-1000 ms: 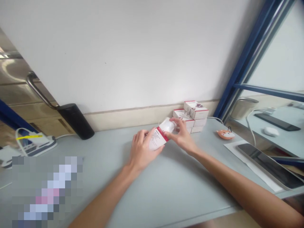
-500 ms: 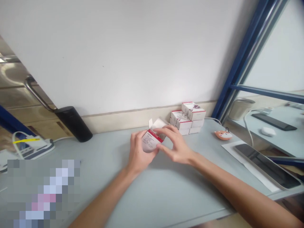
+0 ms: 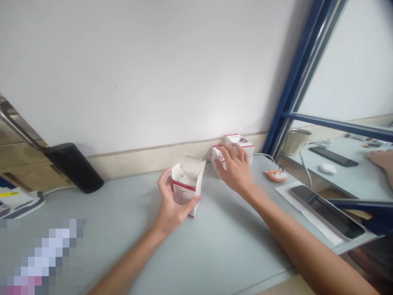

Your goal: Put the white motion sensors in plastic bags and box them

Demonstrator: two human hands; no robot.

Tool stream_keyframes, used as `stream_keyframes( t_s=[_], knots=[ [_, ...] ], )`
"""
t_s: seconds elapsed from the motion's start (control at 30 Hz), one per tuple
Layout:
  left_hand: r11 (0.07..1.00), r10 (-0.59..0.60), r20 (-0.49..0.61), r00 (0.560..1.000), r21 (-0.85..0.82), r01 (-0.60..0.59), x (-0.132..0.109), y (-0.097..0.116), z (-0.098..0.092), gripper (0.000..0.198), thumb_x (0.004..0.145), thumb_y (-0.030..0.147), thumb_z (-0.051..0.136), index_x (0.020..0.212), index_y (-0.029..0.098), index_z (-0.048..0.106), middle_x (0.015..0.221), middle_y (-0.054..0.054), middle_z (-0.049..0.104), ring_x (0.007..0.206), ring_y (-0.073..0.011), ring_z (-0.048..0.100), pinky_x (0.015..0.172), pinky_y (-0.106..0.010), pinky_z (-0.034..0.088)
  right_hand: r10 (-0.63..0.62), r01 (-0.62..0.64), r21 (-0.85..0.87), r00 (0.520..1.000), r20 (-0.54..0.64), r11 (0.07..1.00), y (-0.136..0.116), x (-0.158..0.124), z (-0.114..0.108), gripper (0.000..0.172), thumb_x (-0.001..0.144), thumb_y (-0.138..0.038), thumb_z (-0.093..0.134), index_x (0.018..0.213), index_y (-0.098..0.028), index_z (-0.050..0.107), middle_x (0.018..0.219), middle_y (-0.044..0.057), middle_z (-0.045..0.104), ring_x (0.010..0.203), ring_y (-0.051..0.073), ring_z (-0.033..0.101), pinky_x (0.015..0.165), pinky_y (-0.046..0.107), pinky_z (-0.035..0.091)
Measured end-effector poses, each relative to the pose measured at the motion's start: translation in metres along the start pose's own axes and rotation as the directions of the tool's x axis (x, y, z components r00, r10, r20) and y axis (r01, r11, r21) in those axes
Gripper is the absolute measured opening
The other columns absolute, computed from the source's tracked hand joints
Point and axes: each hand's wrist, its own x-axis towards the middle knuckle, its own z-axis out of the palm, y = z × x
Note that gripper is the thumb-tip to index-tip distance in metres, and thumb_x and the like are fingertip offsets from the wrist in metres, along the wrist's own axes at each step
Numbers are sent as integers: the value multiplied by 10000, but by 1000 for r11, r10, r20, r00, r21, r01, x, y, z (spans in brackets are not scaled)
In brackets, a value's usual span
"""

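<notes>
Left hand (image 3: pixel 168 207) on the desk, fingers wrapped narrow round an open white carton (image 3: pixel 187 186) with a red band; carton upright, flaps up, lower edge near the desktop; right hand (image 3: pixel 236 169) at a stack of white boxes (image 3: pixel 236 143), fingers (image 3: pixel 229 152) spread wide over the front box, grip or plain touch cannot tell; stack sits against the wall; pale grey desk (image 3: pixel 221 250) runs along a beige skirting strip (image 3: pixel 147 157) under a white wall (image 3: pixel 153 69); black cylinder (image 3: pixel 73 168) stands at the wall, left; orange fox-shaped figure (image 3: pixel 276 175) just right of the stack; dark-screened tablet (image 3: pixel 327 212) on a white sheet (image 3: pixel 291 196); blue metal frame (image 3: pixel 294 78) at right; past it, a lower desk with steel cup (image 3: pixel 294 141), keyboard (image 3: pixel 333 156), white mouse (image 3: pixel 328 169); a second person's hand (image 3: pixel 380 159) at far right; pixelated patch covers lower left.
</notes>
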Motion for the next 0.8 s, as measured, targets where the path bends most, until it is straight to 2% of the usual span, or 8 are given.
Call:
stream_keyframes(
  t_s=[0.13, 0.3, 0.4, 0.5, 0.6, 0.67, 0.73, 0.8],
  knots=[
    [978, 99, -62, 993, 192, -86, -3, -8, 1, 1094, 841, 324, 835, 1620, 318, 68, 1582, -217, 404, 1420, -323, 543, 1075, -477, 553, -6, 29, -232, 995, 99, 972, 15, -7, 14, 430, 1051, -313, 503, 1435, -140, 592, 1583, 140, 554, 1556, 405, 315, 1268, 587, 195],
    [858, 344, 41, 938, 392, -331, 2, -11, -6, 993, 818, 281, 860, 1571, 326, 214, 1427, -154, 505, 1230, -265, 658, 971, -413, 597, 11, 22, -291, 993, 114, 956, 17, -8, 16, 318, 1022, -342, 562, 1258, -168, 685, 1584, 143, 551, 1563, 414, 302, 1259, 586, 195],
    [820, 370, 91, 925, 436, -371, 5, -8, -11, 935, 793, 292, 882, 1516, 331, 290, 1381, -133, 540, 1143, -249, 695, 892, -392, 622, 20, 8, -269, 995, 101, 963, 19, -7, 15, 225, 1004, -297, 596, 1186, -203, 690, 1496, 103, 634, 1543, 400, 325, 1247, 568, 203],
    [801, 338, 66, 939, 503, -324, 5, -4, -11, 861, 763, 311, 901, 1438, 318, 367, 1366, -124, 598, 1127, -261, 713, 888, -408, 627, 3, 19, -205, 994, 106, 979, 24, -5, 16, 153, 994, -241, 604, 1124, -224, 685, 1288, 90, 744, 1483, 372, 407, 1207, 550, 258],
    [801, 254, -26, 967, 565, -195, 3, -1, -8, 868, 686, 358, 939, 1382, 281, 425, 1288, -119, 680, 1129, -298, 727, 898, -433, 629, -31, 37, -96, 997, 67, 995, 24, 1, 9, 67, 994, -229, 625, 1016, -232, 688, 1085, 79, 773, 1285, 342, 581, 1103, 512, 382],
    [809, 168, -96, 981, 582, -81, 2, 2, -4, 906, 630, 391, 961, 1369, 263, 454, 1229, -118, 722, 1113, -317, 739, 884, -443, 635, -24, 28, 59, 997, -70, 998, 15, 5, -2, 35, 993, -263, 665, 979, -236, 682, 1014, 64, 757, 1058, 280, 667, 966, 442, 481],
    [817, 91, -153, 984, 576, 14, 1, 5, -1, 928, 590, 414, 972, 1359, 254, 479, 1182, -119, 749, 1058, -322, 757, 851, -450, 641, 29, 47, 287, 967, -252, 957, -2, 8, -17, 72, 976, -293, 716, 988, -241, 668, 1006, 55, 733, 869, 212, 668, 798, 364, 530],
    [829, 42, -180, 983, 555, 66, -1, 9, 3, 917, 571, 422, 975, 1339, 249, 503, 1136, -116, 768, 987, -312, 772, 818, -452, 646, -16, 175, 457, 943, -332, 872, -24, 6, -31, 128, 948, -272, 763, 1008, -244, 654, 1027, 56, 709, 803, 180, 657, 714, 329, 545]
  ],
)
